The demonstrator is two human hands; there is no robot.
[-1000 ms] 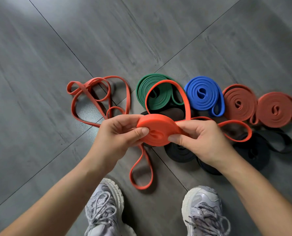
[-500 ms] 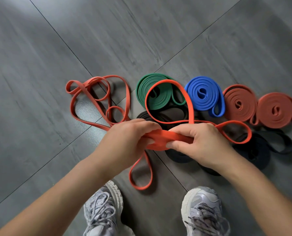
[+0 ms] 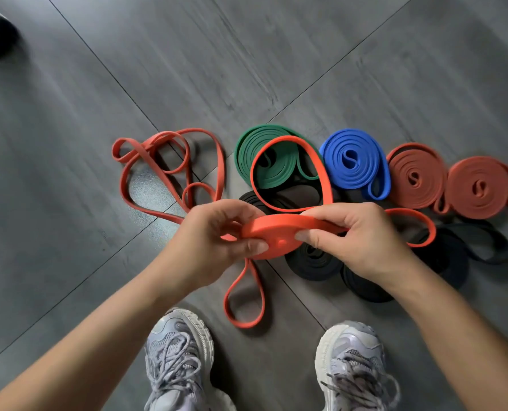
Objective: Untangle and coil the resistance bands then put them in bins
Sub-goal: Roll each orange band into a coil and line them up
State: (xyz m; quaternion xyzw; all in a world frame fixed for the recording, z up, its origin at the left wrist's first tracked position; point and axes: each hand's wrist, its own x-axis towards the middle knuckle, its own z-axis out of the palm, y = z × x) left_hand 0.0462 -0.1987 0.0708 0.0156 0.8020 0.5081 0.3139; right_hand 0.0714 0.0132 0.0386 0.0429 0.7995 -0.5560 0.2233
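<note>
Both hands, left hand (image 3: 214,232) and right hand (image 3: 356,235), pinch the half-wound orange band (image 3: 272,237); loosen either and the coil probably springs open between them.

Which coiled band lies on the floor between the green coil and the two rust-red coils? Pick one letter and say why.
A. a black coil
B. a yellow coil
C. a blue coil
C: the blue coil lies flat on the floor, with the green coil on one side and the nearer rust-red coil on the other.
</note>
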